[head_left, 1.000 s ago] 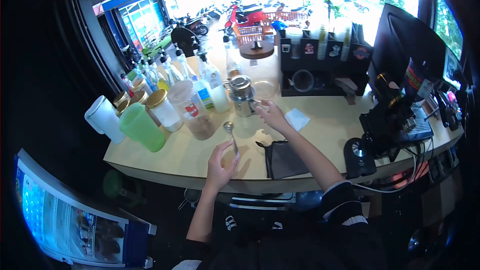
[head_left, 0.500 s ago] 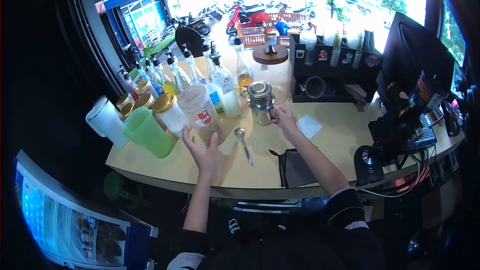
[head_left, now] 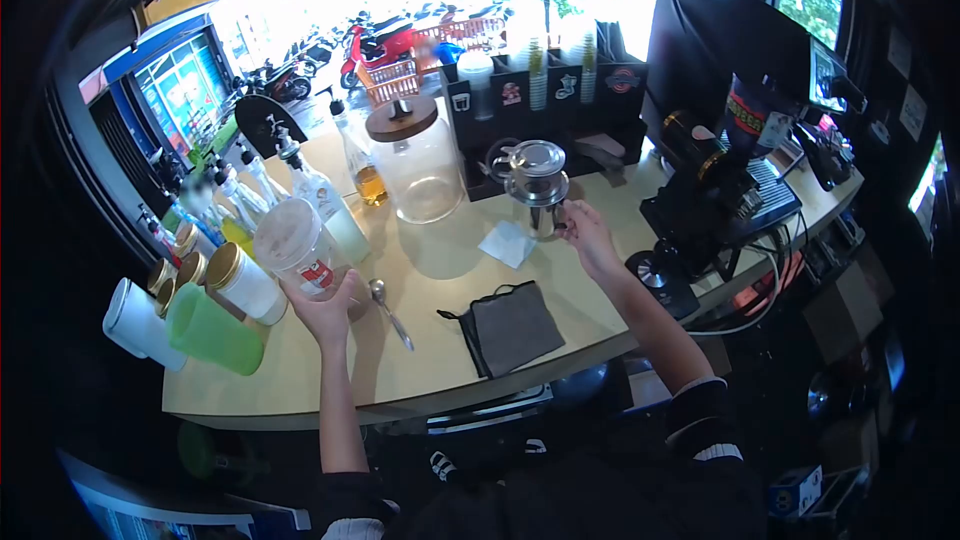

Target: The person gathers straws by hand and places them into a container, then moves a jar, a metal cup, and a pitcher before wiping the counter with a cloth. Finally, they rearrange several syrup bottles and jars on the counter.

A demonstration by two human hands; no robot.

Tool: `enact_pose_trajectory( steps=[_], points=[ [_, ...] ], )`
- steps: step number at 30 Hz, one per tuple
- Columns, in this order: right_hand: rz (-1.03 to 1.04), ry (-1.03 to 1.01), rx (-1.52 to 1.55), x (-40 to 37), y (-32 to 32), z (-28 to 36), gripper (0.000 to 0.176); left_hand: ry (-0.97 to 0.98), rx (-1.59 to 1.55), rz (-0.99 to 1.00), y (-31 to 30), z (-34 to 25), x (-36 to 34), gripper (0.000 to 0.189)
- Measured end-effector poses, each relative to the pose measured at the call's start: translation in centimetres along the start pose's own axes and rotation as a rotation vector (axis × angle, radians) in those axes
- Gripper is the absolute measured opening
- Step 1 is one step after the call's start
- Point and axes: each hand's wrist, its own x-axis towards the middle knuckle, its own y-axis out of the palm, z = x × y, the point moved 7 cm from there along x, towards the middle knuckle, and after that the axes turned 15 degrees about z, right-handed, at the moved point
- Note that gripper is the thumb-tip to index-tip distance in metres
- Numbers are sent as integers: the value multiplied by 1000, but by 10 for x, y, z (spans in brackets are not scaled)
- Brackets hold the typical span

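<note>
My left hand is wrapped round the lower part of a clear plastic jar with a pale lid and a red logo. My right hand grips the handle of a small metal pitcher. On top of that pitcher sits a metal drip coffee filter with its lid on. A metal spoon lies on the counter, right of the jar. Below the pitcher is a white paper napkin, and nearer the front edge a dark drawstring pouch lies flat.
Pump bottles, gold-lidded jars and a green pitcher crowd the counter's left. A big glass jar with a wooden lid stands behind. A black cup organizer is at the back, a coffee grinder to the right.
My left hand has closed round the plastic jar, having been open beside it. The metal pitcher with the filter has moved right with my right hand, past the napkin. The view has turned right.
</note>
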Motion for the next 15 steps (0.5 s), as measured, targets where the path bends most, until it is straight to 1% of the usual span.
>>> enact_pose_trajectory(
  steps=[1, 2, 3, 4, 5, 7, 8, 10, 12, 14, 15],
  points=[
    [-57, -3, -7, -3, -15, 0, 20, -3, -107, 64, 10, 0, 1, 87],
    [-69, -10, -2, -4, -29, -2, 18, 0, -113, 73, 18, -4, 0, 87],
    [-77, -16, -3, -6, -39, -4, 18, 46, -125, 118, 30, -19, 0, 86],
    [-129, -18, -3, -9, -51, -6, 18, 93, -135, 161, 41, -34, -1, 84],
    [-181, -19, -2, -11, -60, -8, 18, 97, -139, 167, 50, -48, -3, 84],
    [-225, -22, 7, -14, -73, -11, 18, 42, -205, 199, 66, -64, -8, 82],
    [-262, -21, 15, -16, -80, -12, 18, 44, -207, 204, 70, -62, -8, 82],
    [-306, -19, 11, -16, -89, -12, 18, 108, -182, 217, 79, -59, -10, 80],
    [-348, -13, 7, -12, -100, -14, 17, 85, -212, 248, 88, -55, -14, 81],
    [-438, -55, -149, -1, -119, -16, 21, 60, -239, 279, 96, -52, -19, 81],
    [-441, -54, -146, 7, -127, -22, 21, 83, -221, 278, 99, -54, -22, 81]
  ],
)
